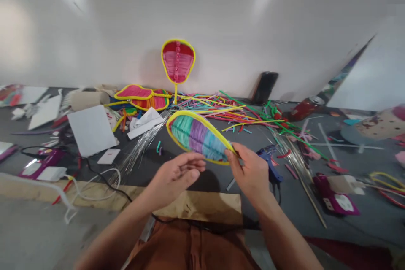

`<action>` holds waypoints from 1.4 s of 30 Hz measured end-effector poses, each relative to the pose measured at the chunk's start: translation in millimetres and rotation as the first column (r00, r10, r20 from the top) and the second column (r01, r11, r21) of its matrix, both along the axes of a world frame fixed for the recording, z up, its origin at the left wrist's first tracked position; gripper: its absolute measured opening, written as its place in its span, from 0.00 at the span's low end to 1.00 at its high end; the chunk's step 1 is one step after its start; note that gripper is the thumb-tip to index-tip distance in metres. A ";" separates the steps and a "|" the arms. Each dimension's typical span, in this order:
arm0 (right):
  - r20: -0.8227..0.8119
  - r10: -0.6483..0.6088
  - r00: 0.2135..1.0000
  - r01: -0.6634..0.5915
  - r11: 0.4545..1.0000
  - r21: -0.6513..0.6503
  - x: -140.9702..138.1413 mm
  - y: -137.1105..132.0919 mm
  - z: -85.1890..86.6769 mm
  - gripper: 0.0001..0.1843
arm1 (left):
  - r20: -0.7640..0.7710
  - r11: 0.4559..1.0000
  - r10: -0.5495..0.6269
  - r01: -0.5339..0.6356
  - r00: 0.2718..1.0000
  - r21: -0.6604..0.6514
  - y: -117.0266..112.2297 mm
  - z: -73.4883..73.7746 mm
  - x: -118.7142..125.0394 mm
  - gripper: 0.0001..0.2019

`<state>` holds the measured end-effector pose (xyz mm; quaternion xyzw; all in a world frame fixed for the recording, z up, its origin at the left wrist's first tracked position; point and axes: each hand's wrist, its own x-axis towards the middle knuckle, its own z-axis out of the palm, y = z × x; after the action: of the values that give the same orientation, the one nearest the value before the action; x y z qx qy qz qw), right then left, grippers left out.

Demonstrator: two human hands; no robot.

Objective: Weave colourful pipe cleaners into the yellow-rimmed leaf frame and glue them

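Observation:
In the middle of the head view I hold up a leaf-shaped pipe-cleaner piece (198,137), tilted, with a yellow fuzzy rim and bands of green, purple and blue inside. The fingers of my right hand (251,171) are closed on its narrow end. My left hand (179,177) hovers just below its lower edge, fingers loosely apart and holding nothing. Behind, a pink and red piece (178,61) with a yellow rim stands upright on a yellow stem. Beside that lie a pink wavy piece (134,91) and an orange-red one (150,103), also rimmed in yellow.
Loose pipe cleaners (215,105) and thin metal wires (142,143) cover the table's middle. A blue glue gun (270,164) lies right of my right hand. A phone (265,87) leans on the white panel (221,29); a can (306,108) and purple devices (335,196) sit right.

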<state>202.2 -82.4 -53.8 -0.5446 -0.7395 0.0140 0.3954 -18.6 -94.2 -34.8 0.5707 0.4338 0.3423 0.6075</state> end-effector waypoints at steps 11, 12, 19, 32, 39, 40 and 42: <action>0.274 0.088 0.958 -0.132 0.980 0.147 -46.2 -31.4 -41.4 0.10 | 0.485 0.909 0.243 -0.023 0.840 -0.417 -19.2 -46.1 20.7 0.20; 0.278 0.104 0.955 -0.145 0.981 0.131 -47.1 -36.7 -44.8 0.10 | 0.482 0.900 0.266 -0.035 0.835 -0.434 -23.5 -48.9 18.9 0.19; 0.346 0.186 0.920 -0.190 0.982 -0.020 -48.8 -69.2 -65.6 0.14 | 0.449 0.847 0.388 -0.119 0.805 -0.519 -47.3 -75.1 16.0 0.16; 0.275 0.187 0.943 -0.193 0.981 -0.004 -40.1 -80.2 -86.9 0.10 | 0.489 0.831 0.400 -0.082 0.775 -0.550 -61.8 -95.9 12.1 0.12; 0.210 0.231 0.950 -0.230 0.973 -0.032 -41.5 -82.4 -82.9 0.10 | 0.454 0.824 0.451 -0.163 0.768 -0.543 -61.8 -100.2 14.6 0.13; 0.152 0.248 0.957 -0.246 0.969 -0.035 -39.4 -81.9 -81.3 0.10 | 0.447 0.829 0.447 -0.170 0.775 -0.534 -62.1 -99.9 14.1 0.13; -0.006 0.256 0.967 -0.256 0.966 -0.047 -31.9 -79.3 -78.4 0.12 | 0.439 0.843 0.424 -0.169 0.792 -0.510 -63.2 -98.2 12.1 0.14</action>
<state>170.2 -161.7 -132.2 -0.4540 -0.8031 0.0823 0.3770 -6.5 -157.4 -132.9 0.2197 0.3992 0.4724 0.7544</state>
